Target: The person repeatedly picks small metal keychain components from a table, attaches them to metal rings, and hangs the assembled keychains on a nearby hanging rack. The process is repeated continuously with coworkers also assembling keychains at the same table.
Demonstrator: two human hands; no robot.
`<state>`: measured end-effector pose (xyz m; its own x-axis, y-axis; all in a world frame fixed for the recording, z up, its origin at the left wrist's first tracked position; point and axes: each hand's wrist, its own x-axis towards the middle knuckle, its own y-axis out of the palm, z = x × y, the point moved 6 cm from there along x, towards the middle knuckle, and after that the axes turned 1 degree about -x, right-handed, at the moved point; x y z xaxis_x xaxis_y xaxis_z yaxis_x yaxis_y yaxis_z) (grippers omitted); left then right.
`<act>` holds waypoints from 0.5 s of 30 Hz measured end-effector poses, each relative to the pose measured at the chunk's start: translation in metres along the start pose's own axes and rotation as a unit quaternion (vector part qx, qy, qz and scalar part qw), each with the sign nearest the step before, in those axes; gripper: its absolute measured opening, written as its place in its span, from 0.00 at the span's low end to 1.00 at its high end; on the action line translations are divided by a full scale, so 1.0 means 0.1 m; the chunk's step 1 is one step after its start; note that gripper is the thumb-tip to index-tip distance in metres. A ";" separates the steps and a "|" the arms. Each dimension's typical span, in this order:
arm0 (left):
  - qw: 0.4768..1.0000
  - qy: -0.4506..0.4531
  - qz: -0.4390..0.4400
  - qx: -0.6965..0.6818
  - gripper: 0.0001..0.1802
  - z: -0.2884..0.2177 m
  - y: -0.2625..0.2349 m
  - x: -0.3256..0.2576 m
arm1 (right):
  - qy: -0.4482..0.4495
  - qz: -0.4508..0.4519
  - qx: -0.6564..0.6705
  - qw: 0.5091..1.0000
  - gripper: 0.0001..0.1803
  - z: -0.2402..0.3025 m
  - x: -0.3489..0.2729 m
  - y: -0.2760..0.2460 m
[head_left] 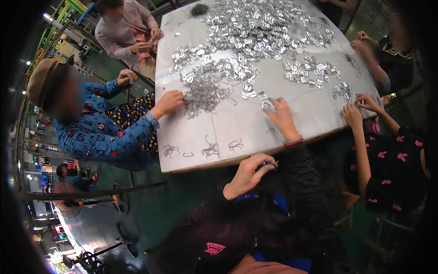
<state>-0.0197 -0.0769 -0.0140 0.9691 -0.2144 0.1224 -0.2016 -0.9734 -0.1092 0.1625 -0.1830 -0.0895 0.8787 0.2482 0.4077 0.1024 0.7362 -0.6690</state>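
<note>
My right hand, with a red bracelet at its wrist, reaches over the white table. Its thumb and fingertips are on either side of a small shiny metal buckle at the tabletop. Another metal buckle lies just beyond the fingers. Nearer to me, in front of the table's edge, my left hand is closed in a pinch. A small thing shows at its fingertips, too little to make out. Between the near edge and a pile of wire hooks lie small clusters of bent wire hooks.
A large heap of shiny buckles covers the far part of the white table. A smaller buckle group lies at right. Co-workers sit round the table; a blue-sleeved person's hand touches the hook pile, another's hands are at the right edge.
</note>
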 end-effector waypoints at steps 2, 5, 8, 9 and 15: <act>1.000 -0.013 -0.018 -0.009 0.07 0.03 -0.01 -0.04 | -0.082 0.011 -0.108 0.991 0.15 0.01 0.09 0.31; 0.999 -0.015 -0.026 -0.028 0.07 0.06 -0.02 -0.07 | -0.012 -0.004 -0.107 0.994 0.14 -0.10 0.16 0.30; 1.000 0.005 -0.022 0.012 0.06 0.06 -0.04 -0.05 | 0.172 0.012 0.269 0.948 0.12 -0.14 -0.12 -0.08; 1.000 -0.005 -0.022 -0.005 0.06 0.08 -0.03 -0.03 | 0.202 0.013 0.319 0.926 0.11 -0.05 -0.26 -0.22; 0.999 0.005 -0.037 -0.010 0.06 0.02 0.08 0.11 | 0.212 0.019 0.413 0.886 0.09 0.72 -1.05 -1.14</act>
<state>-0.0104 -0.0865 -0.0154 0.9798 -0.1427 0.1402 -0.1325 -0.9880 -0.0794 0.0254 -0.2474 -0.0114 0.9882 0.1529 0.0070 -0.1530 0.9853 0.0764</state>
